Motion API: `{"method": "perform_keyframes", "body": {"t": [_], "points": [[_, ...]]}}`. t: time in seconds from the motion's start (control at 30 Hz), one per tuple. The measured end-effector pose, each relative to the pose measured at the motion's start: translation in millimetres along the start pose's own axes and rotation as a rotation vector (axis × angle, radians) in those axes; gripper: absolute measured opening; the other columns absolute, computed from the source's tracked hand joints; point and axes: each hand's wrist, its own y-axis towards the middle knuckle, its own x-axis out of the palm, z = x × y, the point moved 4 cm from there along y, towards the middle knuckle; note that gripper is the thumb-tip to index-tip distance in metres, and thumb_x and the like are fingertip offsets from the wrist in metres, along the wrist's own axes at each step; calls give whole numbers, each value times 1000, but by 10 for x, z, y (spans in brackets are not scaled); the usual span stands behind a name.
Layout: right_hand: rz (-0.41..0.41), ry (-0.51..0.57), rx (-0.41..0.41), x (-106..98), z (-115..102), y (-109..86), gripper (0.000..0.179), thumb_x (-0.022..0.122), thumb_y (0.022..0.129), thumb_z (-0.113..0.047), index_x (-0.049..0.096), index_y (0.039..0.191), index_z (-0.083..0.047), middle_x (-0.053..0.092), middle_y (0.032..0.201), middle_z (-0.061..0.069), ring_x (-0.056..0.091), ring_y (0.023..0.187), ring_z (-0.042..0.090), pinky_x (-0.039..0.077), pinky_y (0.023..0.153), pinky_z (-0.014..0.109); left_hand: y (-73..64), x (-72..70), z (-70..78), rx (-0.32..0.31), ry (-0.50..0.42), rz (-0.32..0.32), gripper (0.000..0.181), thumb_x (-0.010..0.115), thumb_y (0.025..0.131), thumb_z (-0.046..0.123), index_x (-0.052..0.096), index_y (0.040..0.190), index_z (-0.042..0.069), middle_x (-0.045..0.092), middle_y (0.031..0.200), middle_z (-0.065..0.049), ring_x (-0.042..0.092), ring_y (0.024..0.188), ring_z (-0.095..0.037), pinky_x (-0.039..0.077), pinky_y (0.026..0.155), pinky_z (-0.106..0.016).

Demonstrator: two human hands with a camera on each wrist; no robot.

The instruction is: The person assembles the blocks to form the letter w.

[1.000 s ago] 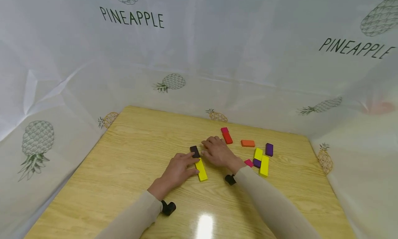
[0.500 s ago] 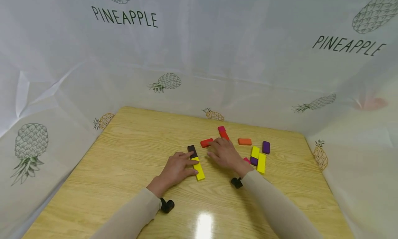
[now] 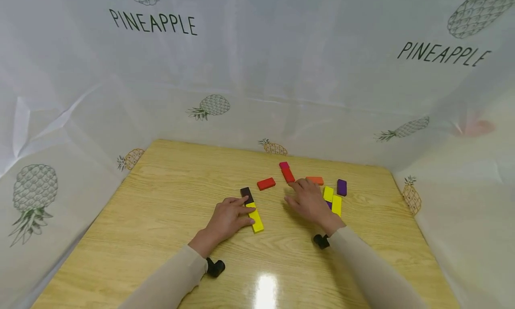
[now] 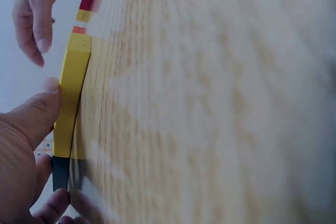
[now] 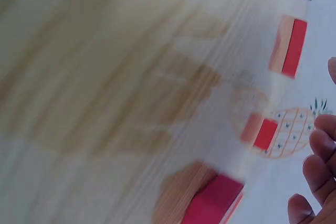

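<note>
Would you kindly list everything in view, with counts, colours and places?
Black block: 1, black, end to end with a yellow one
Yellow blocks: 3, yellow, one by the black, two side by side rightward
Red blocks: 2, red, one alone mid-table, one farther back
Pink blocks: 2, pink, one behind the farther red, one clear only in the right wrist view
Orange block: 1, orange, back right
Purple blocks: 2, purple, one rightmost, one partly hidden by the yellow pair
Table: 1, wood-toned, beneath
Sheeting: white, pineapple-printed, around the table
Wrist devices: 2, black
Sleeves: 2, beige
Left hand: 1, touching black and yellow
Right hand: 1, among the right-side blocks
</note>
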Motion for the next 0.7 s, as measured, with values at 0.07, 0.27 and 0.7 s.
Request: {"method": "perform_keyframes", "body": {"t": [0.07, 0.27, 0.7], "points": [[13, 0, 6, -32, 65, -71, 50, 69, 102, -38, 66, 138, -4, 63, 130, 16, 54, 122, 39, 43, 102, 60, -1, 2, -3, -5, -4, 2, 38, 75, 97, 44, 76, 133, 30, 53, 160, -1, 50, 142, -35, 40, 110, -63], [53, -10, 28, -135, 253, -307, 44, 70, 100, -32, 68, 131, -1, 64, 128, 18, 54, 117, 40, 41, 91, 58, 9, 15, -6, -1, 2, 5, 38, 76, 97, 43, 76, 133, 30, 54, 160, -2, 51, 141, -36, 41, 110, -64], [43, -130, 64, -223, 548, -635, 48, 80, 92, -38, 70, 119, 1, 66, 118, 19, 53, 104, 39, 41, 82, 51, 23, 40, -29, -18, 0, -7, 39, 75, 97, 44, 76, 133, 30, 53, 161, -1, 48, 144, -37, 39, 111, -65]]}}
